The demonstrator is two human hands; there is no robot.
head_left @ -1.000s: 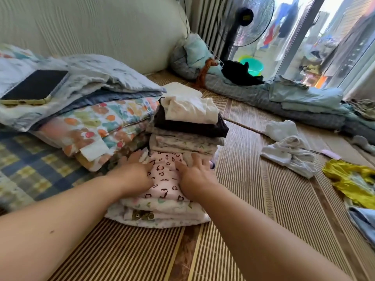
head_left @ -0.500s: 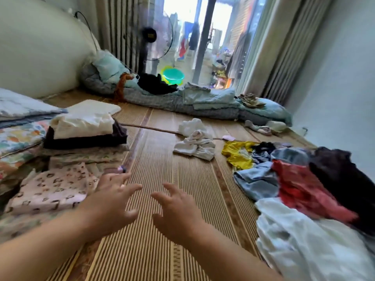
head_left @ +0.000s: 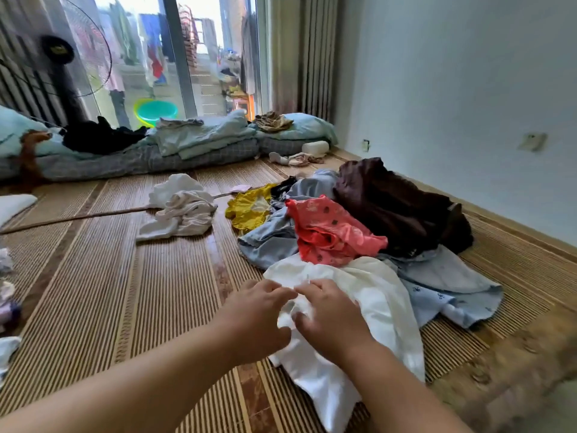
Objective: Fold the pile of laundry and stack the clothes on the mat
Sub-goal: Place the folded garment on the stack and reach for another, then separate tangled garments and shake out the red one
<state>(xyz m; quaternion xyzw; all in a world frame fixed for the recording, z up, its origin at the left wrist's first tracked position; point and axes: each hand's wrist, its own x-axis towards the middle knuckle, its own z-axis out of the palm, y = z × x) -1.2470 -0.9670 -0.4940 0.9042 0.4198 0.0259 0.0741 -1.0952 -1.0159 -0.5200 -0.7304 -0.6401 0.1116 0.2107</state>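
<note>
Left hand: my left hand point(head_left: 256, 320) sits at the near left edge of the white, thin, crumpled garment point(head_left: 368, 307); fingers curled down onto the cloth, thumb tucked under. I take it as pinching the edge, though the fingertips are blurred.
Right hand: my right hand point(head_left: 331, 320) lies just beside the left, on the same white garment, fingers bent and closing on a small fold between the two hands. Motion blur hides exactly how much cloth it holds.
White garment: spread on the striped woven bamboo mat point(head_left: 125, 292), at the near end of the unfolded laundry pile; its lower end runs under my right forearm and I cannot see it all.
Pile: behind the white piece lie a coral-red printed garment point(head_left: 327, 232), a dark brown heap of cloth point(head_left: 396, 207), grey-blue cloth point(head_left: 268, 239), a pale blue printed piece point(head_left: 443, 292) and a mustard-yellow garment point(head_left: 249, 207), overlapping so that their shapes are hard to tell.
Apart from the pile: a crumpled bundle of white cloth point(head_left: 181, 210) lies alone on the mat, left of the yellow garment.
Left edge: scraps of folded clothes point(head_left: 6, 307) are cut off by the frame; too little shows to name them.
Far side: light blue folded bedding point(head_left: 203, 135) on a grey checked mattress, below the window.
</note>
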